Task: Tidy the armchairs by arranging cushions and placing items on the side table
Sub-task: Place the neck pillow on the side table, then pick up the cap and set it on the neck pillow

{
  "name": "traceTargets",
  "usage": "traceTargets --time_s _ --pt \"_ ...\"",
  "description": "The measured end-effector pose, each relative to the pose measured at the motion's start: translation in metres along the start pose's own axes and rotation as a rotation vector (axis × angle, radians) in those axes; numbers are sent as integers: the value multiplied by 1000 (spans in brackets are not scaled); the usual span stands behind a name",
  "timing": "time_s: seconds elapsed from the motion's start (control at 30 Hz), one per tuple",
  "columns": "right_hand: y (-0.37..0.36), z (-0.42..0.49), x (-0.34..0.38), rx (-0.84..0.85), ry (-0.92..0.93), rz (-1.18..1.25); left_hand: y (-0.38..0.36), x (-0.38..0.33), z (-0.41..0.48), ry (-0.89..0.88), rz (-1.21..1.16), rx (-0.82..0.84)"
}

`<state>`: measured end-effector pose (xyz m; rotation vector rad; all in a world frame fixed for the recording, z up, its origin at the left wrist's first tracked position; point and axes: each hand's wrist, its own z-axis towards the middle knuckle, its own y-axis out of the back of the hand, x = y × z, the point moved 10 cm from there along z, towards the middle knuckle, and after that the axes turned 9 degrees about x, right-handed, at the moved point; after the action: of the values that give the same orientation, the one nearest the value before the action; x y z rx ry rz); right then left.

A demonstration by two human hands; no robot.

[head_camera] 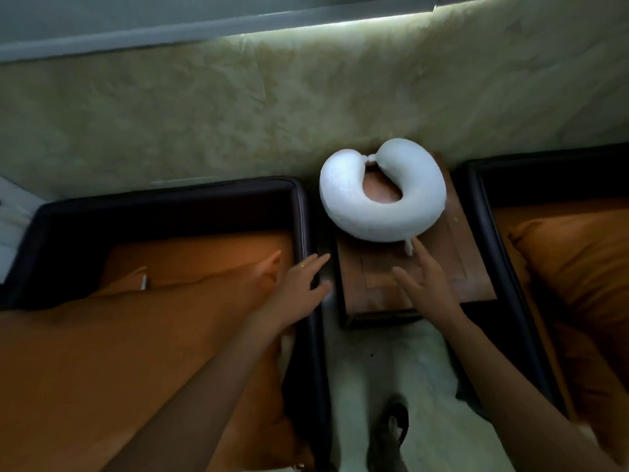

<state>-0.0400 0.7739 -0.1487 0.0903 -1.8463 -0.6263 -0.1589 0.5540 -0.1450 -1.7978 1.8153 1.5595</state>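
The left armchair [303, 212] has a dark frame, and a large orange cushion [136, 318] lies slumped across its seat, one corner turned up toward the back. The left hand [296, 284] hovers over that chair's inner arm with its fingers spread and straight, gripping nothing.

Just to its right, the white U-shaped neck pillow [381, 212] lies flat on the far half of the wooden side table [469, 267], its open ends toward the wall. The pillow looks settled there, so this item seems placed. What remains is probably a small nudge to centre it.

The right hand [425, 284] is over the table's near half, fingers loose and extended and holding nothing. Its index fingertip lies just beside the pillow's small tag [409, 247], though whether they touch cannot be told.

To finish well, push the pillow's near curve with flat fingers rather than tugging the tag. The soft foam should slide easily on the wood and could tip off the far edge.

Furthest right, the second armchair [490, 233] holds another orange cushion [578, 260], lying askew and likely needing straightening next.
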Motion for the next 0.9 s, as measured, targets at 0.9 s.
traceTargets --time_s 0.9 --pt "-239 -261 -61 73 -133 194 -183 145 -306 125 -420 -80"
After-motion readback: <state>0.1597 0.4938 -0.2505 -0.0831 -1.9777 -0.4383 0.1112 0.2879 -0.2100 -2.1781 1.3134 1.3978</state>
